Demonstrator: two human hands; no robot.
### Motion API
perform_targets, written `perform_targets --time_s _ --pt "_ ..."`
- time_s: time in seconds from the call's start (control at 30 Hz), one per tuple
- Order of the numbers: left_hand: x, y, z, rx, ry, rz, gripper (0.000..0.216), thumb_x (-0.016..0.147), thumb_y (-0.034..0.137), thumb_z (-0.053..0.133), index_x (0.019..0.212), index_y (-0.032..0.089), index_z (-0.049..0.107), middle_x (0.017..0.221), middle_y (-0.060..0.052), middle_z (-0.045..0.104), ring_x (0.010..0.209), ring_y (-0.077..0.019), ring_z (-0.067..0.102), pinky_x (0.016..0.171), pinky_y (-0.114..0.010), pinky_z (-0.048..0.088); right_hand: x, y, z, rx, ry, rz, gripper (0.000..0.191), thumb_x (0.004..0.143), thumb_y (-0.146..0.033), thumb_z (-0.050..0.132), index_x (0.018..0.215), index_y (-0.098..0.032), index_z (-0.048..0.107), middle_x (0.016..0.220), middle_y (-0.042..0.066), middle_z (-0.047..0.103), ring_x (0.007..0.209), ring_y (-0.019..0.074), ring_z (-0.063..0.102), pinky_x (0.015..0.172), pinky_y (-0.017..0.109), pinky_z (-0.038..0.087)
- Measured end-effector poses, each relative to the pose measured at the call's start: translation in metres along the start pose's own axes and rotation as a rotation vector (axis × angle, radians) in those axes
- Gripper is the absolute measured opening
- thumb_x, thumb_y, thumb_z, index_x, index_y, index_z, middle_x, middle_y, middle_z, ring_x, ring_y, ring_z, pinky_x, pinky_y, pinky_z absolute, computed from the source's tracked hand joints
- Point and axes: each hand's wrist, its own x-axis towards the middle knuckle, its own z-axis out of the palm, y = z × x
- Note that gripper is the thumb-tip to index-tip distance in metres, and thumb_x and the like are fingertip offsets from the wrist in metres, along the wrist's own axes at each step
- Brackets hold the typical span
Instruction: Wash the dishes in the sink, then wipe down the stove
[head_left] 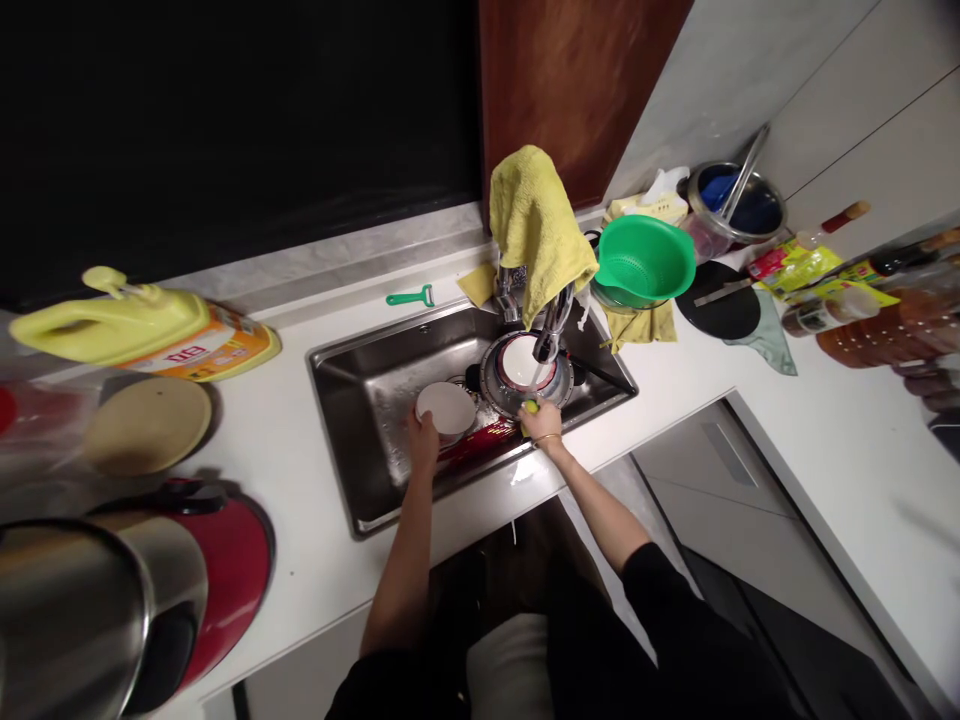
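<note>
Over the steel sink (352,420), my left hand (424,438) grips a white bowl (448,408) by its edge, thumb on the near side. To its right, my right hand (541,422) is closed around a yellow-green sponge (530,407) under the faucet. Water runs from the faucet spout (547,345) beside that hand. A white dish with a red rim (527,361) lies in a round metal pot or steamer (493,385) in the sink's right half. Something red and shiny (480,443), not clear in kind, lies along the sink's near side.
A yellow towel (534,225) drapes the faucet. A green peeler (410,297) lies behind the sink. On the right stand a green colander (646,260), a steel bowl (776,222) and bottles; on the left, a yellow detergent jug (150,325) and a red-and-steel cooker (232,580).
</note>
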Motion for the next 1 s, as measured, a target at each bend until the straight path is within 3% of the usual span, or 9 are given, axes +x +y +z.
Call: perform_targets --time_s 0.13,0.27,0.4,0.5,0.67,0.8,0.9,1.0 --pt "-0.007 0.002 -0.010 0.004 0.069 -0.060 0.053 0.089 0.032 0.051 0.142 0.027 0.043 0.137 -0.015 0.050 0.103 -0.0289 0.063 0.067 -0.044 0.063 -0.028 0.003 0.015 -0.172 0.001 -0.092 0.025 0.087 -0.036 0.062 0.099 -0.017 0.071 0.087 0.007 0.071 0.082 0.0210 0.064 0.073 0.029 0.048" --pt "-0.015 -0.001 -0.008 -0.040 0.098 -0.071 0.053 0.089 0.032 0.052 0.141 0.027 0.043 0.136 -0.014 0.050 0.105 -0.0290 0.063 0.066 -0.042 0.063 -0.083 0.015 0.038 -0.341 -0.012 -0.406 0.044 0.095 -0.040 0.055 0.136 -0.027 0.058 0.131 0.013 0.060 0.108 0.0276 0.055 0.089 0.041 0.045" --pt "-0.023 -0.005 -0.001 -0.041 0.110 -0.081 0.052 0.089 0.031 0.051 0.140 0.028 0.043 0.136 -0.013 0.049 0.110 -0.0295 0.061 0.065 -0.042 0.064 -0.128 0.047 0.053 -0.512 -0.173 -0.709 0.054 0.096 -0.028 0.052 0.146 -0.045 0.044 0.155 0.005 0.042 0.118 0.0298 0.048 0.097 0.048 0.039" --pt "-0.029 -0.006 0.007 -0.041 0.107 -0.093 0.050 0.089 0.030 0.051 0.139 0.029 0.044 0.137 -0.012 0.048 0.112 -0.0291 0.060 0.065 -0.042 0.064 -0.131 0.079 0.042 -0.589 -0.244 -0.805 0.060 0.096 -0.022 0.049 0.148 -0.049 0.037 0.160 0.000 0.036 0.124 0.0306 0.044 0.100 0.050 0.036" --pt "-0.035 -0.005 0.017 -0.059 0.112 -0.091 0.050 0.087 0.030 0.056 0.137 0.028 0.047 0.134 -0.011 0.051 0.109 -0.0265 0.061 0.065 -0.039 0.064 -0.099 0.134 -0.010 -0.662 -0.274 -0.781 0.068 0.093 -0.015 0.048 0.149 -0.051 0.035 0.160 -0.003 0.034 0.128 0.0322 0.042 0.101 0.052 0.034" --pt "-0.040 -0.004 0.021 -0.077 0.110 -0.102 0.051 0.088 0.030 0.055 0.138 0.028 0.046 0.133 -0.011 0.052 0.107 -0.0249 0.063 0.064 -0.036 0.064 -0.036 0.159 -0.065 -0.640 -0.204 -0.647 0.070 0.088 -0.008 0.042 0.146 -0.048 0.043 0.160 -0.002 0.036 0.126 0.0334 0.043 0.100 0.055 0.037" --pt "-0.046 -0.001 0.024 -0.092 0.129 -0.121 0.052 0.089 0.028 0.053 0.140 0.029 0.044 0.136 -0.011 0.050 0.111 -0.0262 0.061 0.064 -0.036 0.064 0.029 0.155 -0.106 -0.468 -0.059 -0.472 0.059 0.089 -0.017 0.041 0.145 -0.033 0.051 0.154 0.009 0.043 0.122 0.0361 0.046 0.100 0.061 0.036" --pt "-0.052 0.002 0.028 -0.132 0.143 -0.148 0.053 0.088 0.027 0.052 0.141 0.029 0.042 0.139 -0.011 0.047 0.114 -0.0273 0.060 0.066 -0.038 0.064 0.083 0.128 -0.128 -0.048 0.042 -0.351 0.056 0.087 -0.028 0.047 0.141 -0.020 0.055 0.140 0.016 0.055 0.123 0.0332 0.049 0.107 0.057 0.035"
